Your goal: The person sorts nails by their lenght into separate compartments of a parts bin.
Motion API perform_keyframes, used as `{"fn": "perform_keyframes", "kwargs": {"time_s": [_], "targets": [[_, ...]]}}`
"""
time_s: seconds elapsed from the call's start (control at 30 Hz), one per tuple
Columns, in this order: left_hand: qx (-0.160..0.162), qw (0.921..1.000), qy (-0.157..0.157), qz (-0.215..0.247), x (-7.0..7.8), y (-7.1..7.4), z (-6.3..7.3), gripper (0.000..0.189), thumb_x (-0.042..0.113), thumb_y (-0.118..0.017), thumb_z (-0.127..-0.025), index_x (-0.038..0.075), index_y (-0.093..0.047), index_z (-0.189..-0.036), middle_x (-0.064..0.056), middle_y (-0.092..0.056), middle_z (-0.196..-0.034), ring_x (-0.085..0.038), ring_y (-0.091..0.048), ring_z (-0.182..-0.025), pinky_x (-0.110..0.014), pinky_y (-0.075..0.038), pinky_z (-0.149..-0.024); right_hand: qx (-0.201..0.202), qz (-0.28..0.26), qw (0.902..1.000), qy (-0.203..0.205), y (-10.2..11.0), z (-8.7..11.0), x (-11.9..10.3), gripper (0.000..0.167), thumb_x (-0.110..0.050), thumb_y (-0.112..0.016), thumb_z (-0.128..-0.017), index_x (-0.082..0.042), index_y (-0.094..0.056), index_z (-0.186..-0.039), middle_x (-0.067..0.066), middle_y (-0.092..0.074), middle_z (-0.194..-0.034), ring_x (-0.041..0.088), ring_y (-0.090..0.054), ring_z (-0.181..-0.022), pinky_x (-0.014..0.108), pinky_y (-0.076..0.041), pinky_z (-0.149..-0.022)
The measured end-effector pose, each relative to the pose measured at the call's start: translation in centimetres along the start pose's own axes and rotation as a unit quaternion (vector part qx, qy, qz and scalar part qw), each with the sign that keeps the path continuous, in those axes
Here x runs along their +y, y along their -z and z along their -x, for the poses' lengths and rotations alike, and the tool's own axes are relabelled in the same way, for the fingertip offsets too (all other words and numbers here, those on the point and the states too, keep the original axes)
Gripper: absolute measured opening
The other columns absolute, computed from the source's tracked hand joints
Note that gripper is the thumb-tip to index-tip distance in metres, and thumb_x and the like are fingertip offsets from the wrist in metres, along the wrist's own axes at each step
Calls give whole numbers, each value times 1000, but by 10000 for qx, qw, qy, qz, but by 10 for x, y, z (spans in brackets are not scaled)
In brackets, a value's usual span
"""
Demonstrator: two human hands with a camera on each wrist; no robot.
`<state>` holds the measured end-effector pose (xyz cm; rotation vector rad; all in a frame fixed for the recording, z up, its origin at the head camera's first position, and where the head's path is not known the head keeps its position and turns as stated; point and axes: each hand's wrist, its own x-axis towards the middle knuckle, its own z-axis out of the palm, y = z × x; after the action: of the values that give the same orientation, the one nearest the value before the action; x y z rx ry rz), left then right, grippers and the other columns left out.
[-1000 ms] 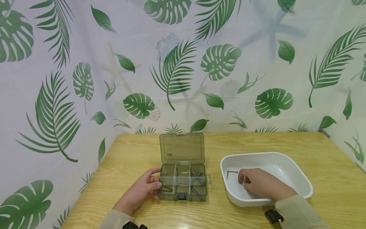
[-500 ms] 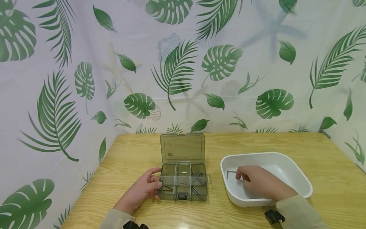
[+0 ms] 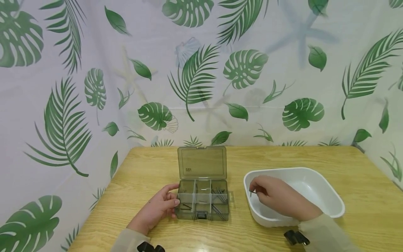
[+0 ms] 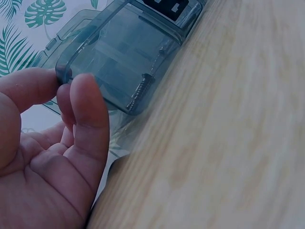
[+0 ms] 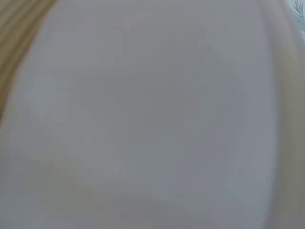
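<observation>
A smoky, see-through compartment box (image 3: 202,216) stands with its lid (image 3: 202,162) raised. My left hand (image 3: 160,206) grips its left side, thumb and fingers at the edge; the left wrist view shows this hand (image 4: 62,148) at a corner of the box (image 4: 112,59). Through the wall there, a dark threaded screw (image 4: 140,90) shows. Inside the white basin (image 3: 333,199), at its left end, my right hand (image 3: 277,196) pinches a thin L-shaped metal piece (image 3: 251,194) like a hex key, mostly covered by the fingers. The right wrist view is blurred and shows no hand.
Thin metal rods (image 3: 219,196) lie in the box's right compartments, and a dark screw-like piece (image 3: 187,206) in the front left one. Both containers stand on a wooden table (image 3: 151,168) before a leaf-print cloth (image 3: 201,70). The basin's raised rim surrounds the right hand.
My right hand has moved left inside the basin, over the L-shaped piece, and its fingertips now cover most of it. The left hand keeps its place on the box.
</observation>
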<state>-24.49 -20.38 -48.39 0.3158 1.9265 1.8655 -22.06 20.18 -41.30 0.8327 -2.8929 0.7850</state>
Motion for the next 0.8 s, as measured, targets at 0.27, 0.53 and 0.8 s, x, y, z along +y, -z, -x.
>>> {"fn": "perform_keyframes", "kwargs": {"time_s": [0.27,0.53,0.8], "targets": [[-2,10000,26,-28,1,0,1,66,11,-61,-102,4,-26,-157,-6,-50,-98,-15,-48,-70,-34,-56,-66,-140,-157,9996,194,-7,-20,-20,27,3,-54,-93,-17,-69,-103,-10,-60,-86,5,-50,-73,29,-48,-68],[-40,10000,62,43,5,-3,3,65,11,-59,-103,4,-24,-158,-6,-50,-98,-16,-48,-71,-34,-54,-67,-164,-141,9986,481,-20,-43,-49,25,1,-54,-96,-17,-70,-104,-11,-60,-89,6,-51,-72,29,-48,-66],[-44,10000,55,9,8,-5,4,66,10,-59,-103,3,-23,-158,-6,-50,-97,-15,-48,-70,-34,-55,-67,-176,91,9967,793,-30,-68,-77,25,-1,-55,-95,-15,-71,-106,-9,-60,-90,7,-51,-74,28,-48,-67]]}}
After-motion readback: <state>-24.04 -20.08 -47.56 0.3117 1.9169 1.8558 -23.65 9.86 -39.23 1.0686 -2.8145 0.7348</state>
